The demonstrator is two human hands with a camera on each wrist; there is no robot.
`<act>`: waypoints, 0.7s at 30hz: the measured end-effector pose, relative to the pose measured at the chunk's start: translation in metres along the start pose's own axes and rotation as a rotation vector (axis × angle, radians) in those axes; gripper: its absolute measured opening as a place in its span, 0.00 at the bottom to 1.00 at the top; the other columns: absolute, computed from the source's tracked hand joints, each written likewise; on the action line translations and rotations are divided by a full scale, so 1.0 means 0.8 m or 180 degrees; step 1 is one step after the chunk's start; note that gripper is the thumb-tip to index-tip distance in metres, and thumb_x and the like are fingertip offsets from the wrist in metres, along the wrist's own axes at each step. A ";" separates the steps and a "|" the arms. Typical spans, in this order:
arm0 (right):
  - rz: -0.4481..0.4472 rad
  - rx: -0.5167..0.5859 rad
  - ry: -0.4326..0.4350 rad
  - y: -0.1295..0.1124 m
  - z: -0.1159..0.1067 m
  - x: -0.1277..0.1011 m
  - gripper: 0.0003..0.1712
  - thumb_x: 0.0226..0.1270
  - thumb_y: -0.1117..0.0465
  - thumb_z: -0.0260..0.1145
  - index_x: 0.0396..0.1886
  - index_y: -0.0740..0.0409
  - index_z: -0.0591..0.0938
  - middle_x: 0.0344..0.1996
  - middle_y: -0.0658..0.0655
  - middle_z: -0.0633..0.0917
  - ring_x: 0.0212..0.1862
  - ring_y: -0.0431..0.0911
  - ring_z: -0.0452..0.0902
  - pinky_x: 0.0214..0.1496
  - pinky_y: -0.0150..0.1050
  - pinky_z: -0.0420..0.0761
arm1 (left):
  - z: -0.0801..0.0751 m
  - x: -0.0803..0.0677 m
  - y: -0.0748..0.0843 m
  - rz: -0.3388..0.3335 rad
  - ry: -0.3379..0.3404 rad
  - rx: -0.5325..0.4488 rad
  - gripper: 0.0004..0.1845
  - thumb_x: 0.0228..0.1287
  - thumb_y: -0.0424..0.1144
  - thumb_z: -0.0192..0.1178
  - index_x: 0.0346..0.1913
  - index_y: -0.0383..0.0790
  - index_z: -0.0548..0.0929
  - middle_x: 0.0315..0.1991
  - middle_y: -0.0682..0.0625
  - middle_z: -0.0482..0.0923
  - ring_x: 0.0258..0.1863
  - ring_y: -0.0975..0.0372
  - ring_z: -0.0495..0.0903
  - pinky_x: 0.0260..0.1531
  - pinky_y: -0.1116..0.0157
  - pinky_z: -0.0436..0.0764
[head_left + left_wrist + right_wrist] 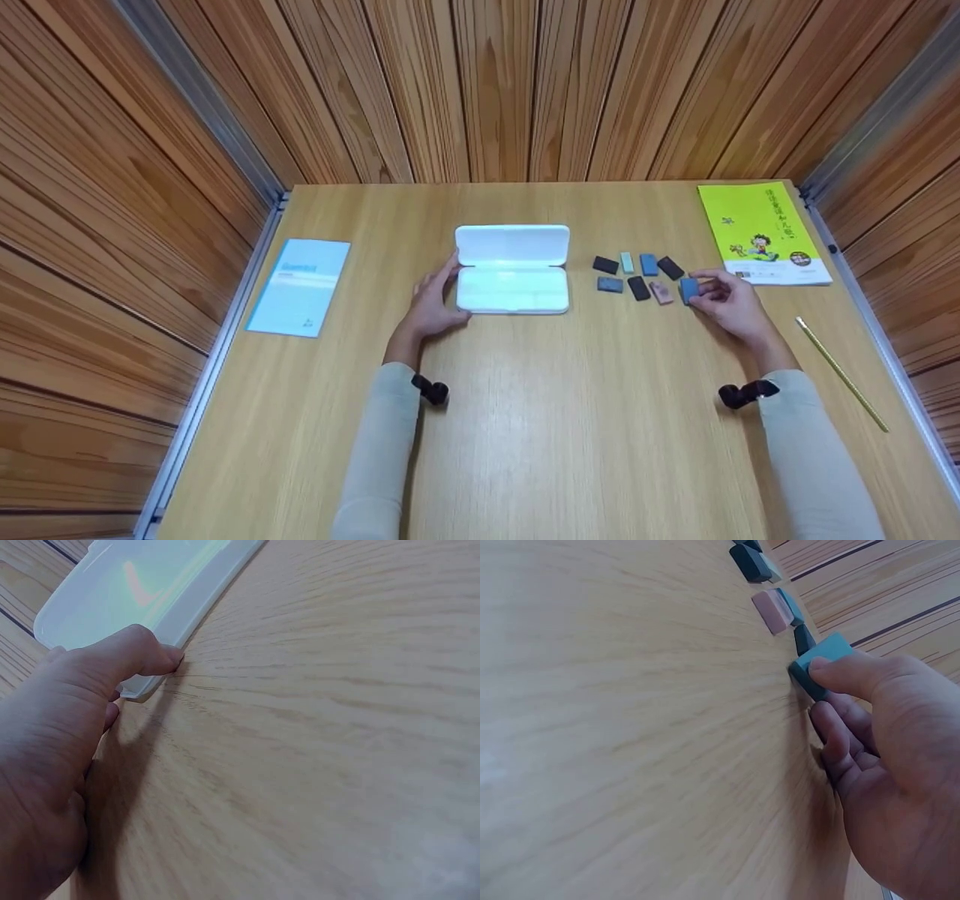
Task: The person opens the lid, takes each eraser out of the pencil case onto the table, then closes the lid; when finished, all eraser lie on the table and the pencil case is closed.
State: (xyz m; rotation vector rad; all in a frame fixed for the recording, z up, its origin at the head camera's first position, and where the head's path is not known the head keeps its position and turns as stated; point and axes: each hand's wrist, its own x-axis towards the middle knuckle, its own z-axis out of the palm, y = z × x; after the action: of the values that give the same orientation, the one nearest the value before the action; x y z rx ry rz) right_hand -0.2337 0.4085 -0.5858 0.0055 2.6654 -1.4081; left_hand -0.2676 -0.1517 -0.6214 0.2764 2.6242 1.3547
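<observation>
A white pencil case (513,291) lies with its lid raised in the middle of the table. My left hand (435,304) holds its left end, the thumb at the front corner and the fingers toward the back; the left wrist view shows the thumb against the case's rim (191,615). Over on the right, my right hand (731,304) pinches a blue eraser (688,290) between thumb and fingers. That eraser stands at the right end of a group of small erasers, among them a pink one (661,292), a black one (638,288) and a pale green one (627,262).
A light blue booklet (297,289) lies at the left of the table. Toward the back right is a yellow-green book (761,232), with a gold pencil (841,373) in front of it. Wooden panel walls (495,90) enclose the table's back and sides.
</observation>
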 end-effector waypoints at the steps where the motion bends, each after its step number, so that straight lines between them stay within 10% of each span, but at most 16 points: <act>1: 0.0001 -0.0026 -0.0009 0.000 0.000 0.000 0.29 0.84 0.66 0.68 0.79 0.62 0.76 0.57 0.57 0.82 0.51 0.35 0.76 0.52 0.21 0.78 | 0.000 0.000 0.000 -0.0002 -0.0004 0.0000 0.68 0.59 0.43 0.81 0.94 0.66 0.47 0.88 0.53 0.70 0.83 0.48 0.63 0.88 0.39 0.46; 21: 0.0087 -0.0217 -0.0154 -0.003 -0.002 0.004 0.36 0.84 0.63 0.68 0.86 0.59 0.71 0.70 0.71 0.77 0.55 0.41 0.72 0.52 0.22 0.74 | 0.000 -0.001 0.000 0.0033 0.0000 -0.0017 0.67 0.61 0.43 0.81 0.94 0.66 0.47 0.88 0.52 0.70 0.84 0.48 0.62 0.88 0.39 0.46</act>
State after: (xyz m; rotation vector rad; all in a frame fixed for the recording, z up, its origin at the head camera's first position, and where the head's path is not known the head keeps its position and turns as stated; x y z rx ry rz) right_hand -0.2374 0.4083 -0.5834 0.0015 2.6618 -1.2922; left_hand -0.2671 -0.1518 -0.6212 0.2897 2.6224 1.3648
